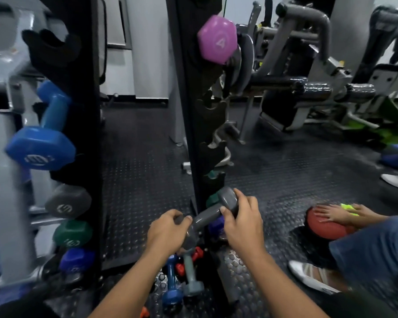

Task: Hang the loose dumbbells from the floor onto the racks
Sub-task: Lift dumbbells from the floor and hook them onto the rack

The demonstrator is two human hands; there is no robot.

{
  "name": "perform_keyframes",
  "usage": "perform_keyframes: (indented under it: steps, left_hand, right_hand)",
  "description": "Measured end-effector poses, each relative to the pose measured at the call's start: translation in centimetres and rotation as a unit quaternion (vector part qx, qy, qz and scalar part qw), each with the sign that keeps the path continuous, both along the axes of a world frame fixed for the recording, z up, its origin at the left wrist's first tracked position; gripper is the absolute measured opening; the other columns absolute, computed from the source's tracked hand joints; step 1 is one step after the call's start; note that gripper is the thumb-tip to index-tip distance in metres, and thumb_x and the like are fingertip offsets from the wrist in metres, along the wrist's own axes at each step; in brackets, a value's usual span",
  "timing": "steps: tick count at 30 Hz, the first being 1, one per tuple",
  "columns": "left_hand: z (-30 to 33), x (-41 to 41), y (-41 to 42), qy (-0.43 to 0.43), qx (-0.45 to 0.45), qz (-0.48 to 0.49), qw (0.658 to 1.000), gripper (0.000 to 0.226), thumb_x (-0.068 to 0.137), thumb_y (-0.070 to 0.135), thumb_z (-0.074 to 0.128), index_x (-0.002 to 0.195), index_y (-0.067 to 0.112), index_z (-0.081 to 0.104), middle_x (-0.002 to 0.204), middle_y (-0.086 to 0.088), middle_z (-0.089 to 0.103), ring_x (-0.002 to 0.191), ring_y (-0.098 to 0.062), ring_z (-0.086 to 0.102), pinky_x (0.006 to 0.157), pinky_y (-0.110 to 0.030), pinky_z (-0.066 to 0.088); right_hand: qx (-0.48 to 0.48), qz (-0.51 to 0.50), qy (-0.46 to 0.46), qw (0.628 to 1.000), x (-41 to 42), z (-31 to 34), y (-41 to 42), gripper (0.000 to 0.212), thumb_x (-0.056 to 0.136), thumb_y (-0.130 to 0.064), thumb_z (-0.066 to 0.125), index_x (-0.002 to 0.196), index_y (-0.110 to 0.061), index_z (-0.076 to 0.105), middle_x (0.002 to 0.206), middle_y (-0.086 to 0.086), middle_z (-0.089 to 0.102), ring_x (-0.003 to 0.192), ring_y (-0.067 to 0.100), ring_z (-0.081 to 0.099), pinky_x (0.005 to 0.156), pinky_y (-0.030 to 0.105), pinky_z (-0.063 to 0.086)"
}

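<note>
Both hands hold one dark grey rubber-coated dumbbell (pixel 213 214) low in front of the right black upright rack (pixel 189 111), near its bottom cradles. The left hand (pixel 167 232) curls its grip round the near, lower end of the dumbbell, fingers wrapped over the top. The right hand (pixel 242 222) clamps the far, upper head, thumb on the handle side and fingers over the head. The dumbbell lies tilted, its far end higher and to the right.

On the studded black rubber floor (pixel 143 180) just below the hands lie loose dumbbells: a small blue one (pixel 172 285), a pale grey-green one (pixel 191 276) and a small red one (pixel 189 260), close together at the rack's foot.

High on the right rack hangs a purple hexagonal dumbbell marked 4 (pixel 217 40). The left black rack (pixel 83 111) carries a large blue dumbbell (pixel 41 134), then a grey one (pixel 67 201), a green one (pixel 72 234) and a violet one (pixel 77 260) below it.

At the right, another person's hands rest on a red ball (pixel 324 223).
</note>
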State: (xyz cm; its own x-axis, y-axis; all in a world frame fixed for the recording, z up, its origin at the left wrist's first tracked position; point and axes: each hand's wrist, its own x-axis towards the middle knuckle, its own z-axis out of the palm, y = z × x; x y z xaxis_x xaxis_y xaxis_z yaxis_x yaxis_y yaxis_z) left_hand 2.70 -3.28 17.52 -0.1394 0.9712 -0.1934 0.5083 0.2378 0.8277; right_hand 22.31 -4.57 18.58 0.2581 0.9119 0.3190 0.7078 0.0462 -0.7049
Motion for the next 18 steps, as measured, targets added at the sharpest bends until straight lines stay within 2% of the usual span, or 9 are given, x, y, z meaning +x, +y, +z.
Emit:
perform_keyframes:
  steps: [3, 5, 7, 9, 11, 13, 15, 18]
  left_hand:
    - [1.1, 0.8, 0.8, -0.029, 0.014, -0.002, 0.999, 0.044, 0.092, 0.054, 0.068, 0.127, 0.027, 0.065, 0.105, 0.012, 0.066, 0.056, -0.014, 0.075, 0.065, -0.038, 0.065]
    - [2.0, 1.6, 1.6, -0.078, 0.020, -0.005, 0.997, 0.049, 0.087, 0.049, 0.076, 0.129, 0.026, 0.064, 0.106, 0.006, 0.071, 0.064, -0.015, 0.077, 0.065, -0.036, 0.065]
    - [2.7, 2.7, 2.2, -0.106, 0.025, -0.019, 0.994, 0.051, 0.077, 0.052, 0.084, 0.121, 0.032, 0.066, 0.099, 0.010, 0.073, 0.077, -0.013, 0.077, 0.069, -0.036, 0.066]
    - [3.1, 3.8, 2.6, -0.103, 0.024, -0.040, 0.994, 0.051, 0.063, 0.060, 0.088, 0.104, 0.038, 0.067, 0.095, 0.016, 0.074, 0.086, -0.010, 0.075, 0.080, -0.039, 0.064]
    - [3.3, 4.7, 2.8, -0.099, 0.017, -0.059, 0.993, 0.056, 0.056, 0.056, 0.094, 0.102, 0.037, 0.067, 0.095, 0.017, 0.075, 0.089, -0.007, 0.072, 0.086, -0.038, 0.061]
    - [3.4, 5.4, 3.1, -0.097, 0.017, -0.072, 0.993, 0.068, 0.051, 0.047, 0.099, 0.109, 0.035, 0.067, 0.099, 0.016, 0.075, 0.093, -0.007, 0.070, 0.090, -0.038, 0.059]
    - [3.4, 5.9, 3.5, -0.091, 0.023, -0.082, 0.992, 0.078, 0.048, 0.042, 0.101, 0.117, 0.036, 0.065, 0.103, 0.017, 0.074, 0.096, -0.007, 0.070, 0.093, -0.038, 0.058]
    - [3.3, 6.4, 3.9, -0.100, 0.041, -0.091, 0.990, 0.081, 0.057, 0.031, 0.101, 0.127, 0.035, 0.061, 0.095, 0.016, 0.076, 0.088, -0.001, 0.072, 0.091, -0.034, 0.059]
  right_hand:
    - [0.038, 0.007, -0.016, 0.999, 0.4, 1.9, 1.9, 0.054, 0.098, -0.031, 0.068, 0.148, -0.027, 0.048, 0.127, -0.010, 0.048, 0.108, 0.012, 0.057, 0.097, 0.031, 0.049]
    - [0.055, 0.010, -0.027, 0.998, 1.4, 3.1, 3.5, 0.055, 0.097, -0.030, 0.068, 0.148, -0.026, 0.048, 0.126, -0.011, 0.049, 0.109, 0.010, 0.056, 0.098, 0.030, 0.048]
    - [0.067, 0.012, -0.037, 0.997, 2.8, 4.2, 5.0, 0.055, 0.097, -0.029, 0.068, 0.149, -0.025, 0.048, 0.126, -0.011, 0.050, 0.110, 0.008, 0.055, 0.100, 0.027, 0.047]
    - [0.068, 0.008, -0.043, 0.997, 4.1, 4.9, 6.2, 0.054, 0.097, -0.027, 0.069, 0.148, -0.025, 0.049, 0.127, -0.010, 0.053, 0.112, 0.005, 0.054, 0.101, 0.024, 0.043]
    - [0.071, 0.002, -0.046, 0.996, 5.1, 5.2, 7.1, 0.054, 0.097, -0.025, 0.069, 0.147, -0.023, 0.051, 0.130, -0.007, 0.056, 0.115, 0.005, 0.053, 0.101, 0.020, 0.039]
    - [0.078, 0.001, -0.028, 0.997, 5.8, 5.2, 8.3, 0.051, 0.095, -0.023, 0.070, 0.144, -0.022, 0.053, 0.133, -0.004, 0.060, 0.120, 0.009, 0.056, 0.104, 0.024, 0.042]
    - [0.077, 0.005, -0.004, 0.997, 6.5, 5.1, 9.4, 0.049, 0.095, -0.023, 0.071, 0.140, -0.024, 0.054, 0.131, -0.005, 0.062, 0.120, 0.011, 0.058, 0.107, 0.033, 0.048]
    - [0.077, 0.019, 0.010, 0.997, 7.7, 5.0, 11.1, 0.046, 0.094, -0.023, 0.071, 0.137, -0.029, 0.055, 0.126, -0.009, 0.063, 0.115, 0.009, 0.060, 0.104, 0.038, 0.051]
